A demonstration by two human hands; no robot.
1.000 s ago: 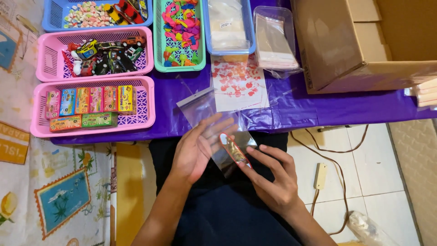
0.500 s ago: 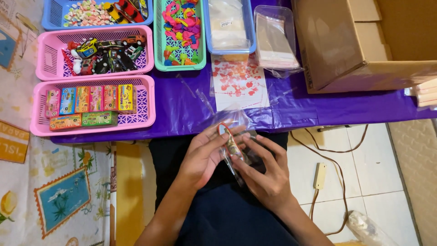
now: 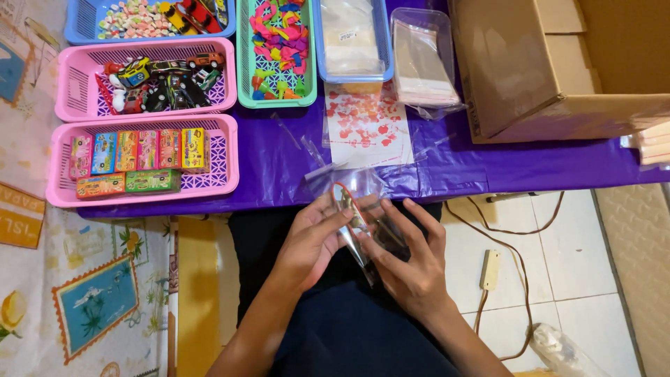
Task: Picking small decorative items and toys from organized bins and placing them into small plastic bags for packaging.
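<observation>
My left hand [image 3: 313,241] and my right hand [image 3: 412,262] meet over my lap, just below the front edge of the purple table [image 3: 279,167]. Both grip a small clear plastic bag [image 3: 352,209] that holds a few small items. The left fingers pinch its upper edge, while the right palm and fingers cup it from below and the right. What exactly is inside the bag is too small to tell.
On the table stand a pink basket of small coloured boxes [image 3: 143,162], a pink basket of toy cars [image 3: 150,78], a green basket of balloons [image 3: 279,49], a blue basket of candy [image 3: 139,17], clear bag stacks [image 3: 426,59], a printed sheet [image 3: 366,126] and a cardboard box [image 3: 558,63]. A cable and switch [image 3: 490,269] lie on the tiled floor.
The bag has gone from held flat and open between my spread hands to gripped by both hands together. My hands have closed in and sunk slightly toward my lap.
</observation>
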